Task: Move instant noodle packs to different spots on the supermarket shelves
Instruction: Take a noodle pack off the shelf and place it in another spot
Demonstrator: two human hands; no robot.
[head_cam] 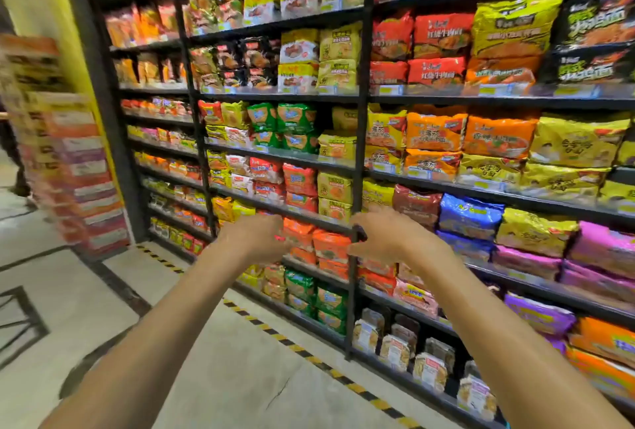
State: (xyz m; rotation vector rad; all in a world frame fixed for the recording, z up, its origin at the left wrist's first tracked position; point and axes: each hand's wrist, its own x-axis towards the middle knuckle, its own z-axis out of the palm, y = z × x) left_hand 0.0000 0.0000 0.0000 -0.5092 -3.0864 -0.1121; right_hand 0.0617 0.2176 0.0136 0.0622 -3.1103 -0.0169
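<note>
We reach with both arms toward the orange instant noodle packs (316, 243) stacked at the right end of a low shelf (319, 272), hard against the black upright post (355, 188) that divides the bays. Our left hand (256, 236) is loosely curled with its fingers toward the packs, seemingly holding nothing; our right hand (381, 236) is spread, thumb near the post, also apparently empty, though blur leaves contact with either uncertain. To do this well, we judge, both hands should close on the two short edges of the top multipack, lift it clear of the one beneath and draw it straight out, keeping the crinkly wrapper off the post and the price-tag rail.
</note>
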